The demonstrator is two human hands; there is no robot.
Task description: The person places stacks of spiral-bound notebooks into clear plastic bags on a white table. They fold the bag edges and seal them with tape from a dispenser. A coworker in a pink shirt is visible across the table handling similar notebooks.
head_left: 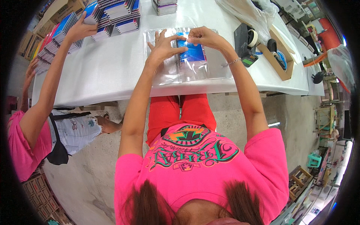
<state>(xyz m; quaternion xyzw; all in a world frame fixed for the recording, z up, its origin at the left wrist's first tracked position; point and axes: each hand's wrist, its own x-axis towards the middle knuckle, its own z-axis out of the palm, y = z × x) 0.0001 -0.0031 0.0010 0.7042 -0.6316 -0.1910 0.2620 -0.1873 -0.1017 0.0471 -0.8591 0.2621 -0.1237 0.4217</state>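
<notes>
in the head view, a blue-covered, spiral-bound paper notebook [193, 56] lies amid clear, glossy plastic film [221, 69] on the white-covered desk [112, 71]. the left hand [162, 48] spreads its fingers wide beside it; the right hand [205, 38] pinches narrowly over the cover, on what i cannot tell. steady left fingers and a light pinch should limit creasing.
</notes>
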